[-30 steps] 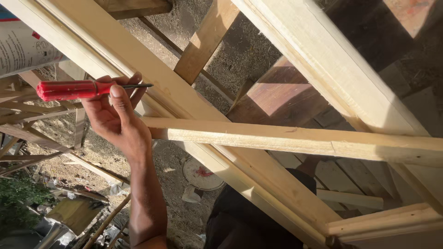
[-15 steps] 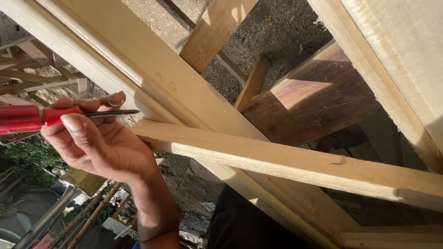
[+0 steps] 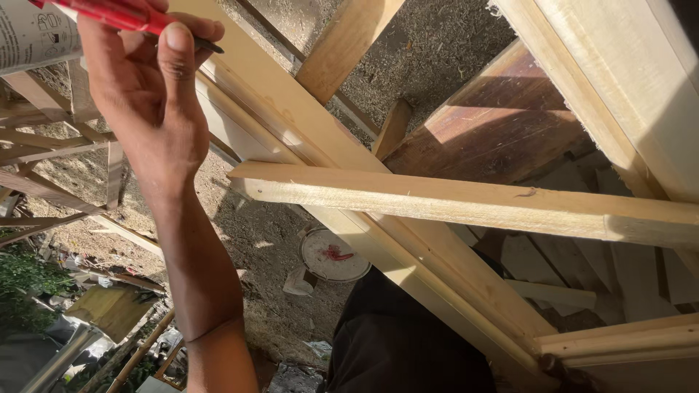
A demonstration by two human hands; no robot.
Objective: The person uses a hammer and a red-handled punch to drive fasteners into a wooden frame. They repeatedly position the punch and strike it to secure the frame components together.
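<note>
Top-left corner: a white printed sheet (image 3: 33, 36) with dark print and small diagrams sat behind the hand, curled at its lower edge, partly cut off by the frame.

Left hand (image 3: 149, 102) was raised at upper left, forearm running down to the bottom edge. Grip was closed on a red carpenter's pencil (image 3: 120, 14), thumb pressed on top and fingers wrapped behind it. The pencil's long axis ran from upper left to lower right, close to level with a slight downward tilt. Dark tip (image 3: 211, 47) pointed right and stuck out just past the thumb; the red body passed out of the grip on the left and ran off the top edge. The tip lay against, or just beside, the diagonal timber rail (image 3: 306, 109); actual contact could not be told.

That rail ran from upper left to lower right, pale planed wood in sunlight. A horizontal batten (image 3: 451, 204) crossed over it at mid-frame, its cut left end just right of the forearm, running off the right edge.

Below, on the sawdust ground, a round white lid (image 3: 333, 255) with a red smear lay well beneath the frame. A dark-clad leg (image 3: 400, 342) showed at bottom centre.

Right: a dark reddish board (image 3: 502, 124) sat behind the batten, and a wide pale beam (image 3: 626, 80) ran diagonally across the upper right corner.

Right hand was not in view.
</note>
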